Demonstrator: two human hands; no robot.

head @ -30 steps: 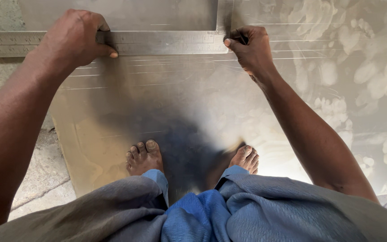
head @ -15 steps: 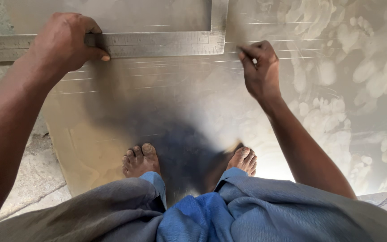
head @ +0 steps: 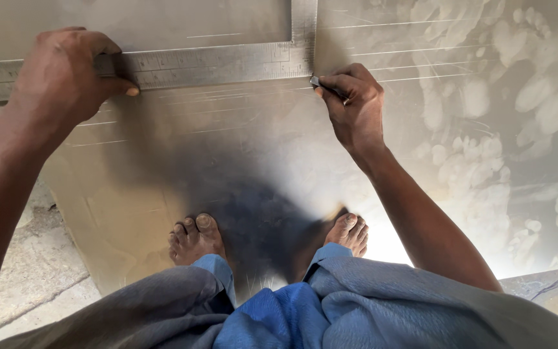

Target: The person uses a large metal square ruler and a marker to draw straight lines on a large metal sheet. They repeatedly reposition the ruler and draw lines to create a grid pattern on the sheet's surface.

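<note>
Head view: left hand (head: pixel 66 81) stays pressed flat on the square (head: pixel 208 64), pinning it to the sheet (head: pixel 240 168). Right hand (head: pixel 356 106), pinching a scriber (head: pixel 316 81), has slid from the open sheet back to the square's corner, so another line looks lined up. Bare feet (head: pixel 194 238) stand below.

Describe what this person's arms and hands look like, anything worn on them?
Both arms are bare all the way down: no sleeves, gloves, watch, rings or wristbands can be seen. The left hand and right hand are uncovered too. Lower in the view are grey trousers and a blue cloth, and both feet are bare.
</note>
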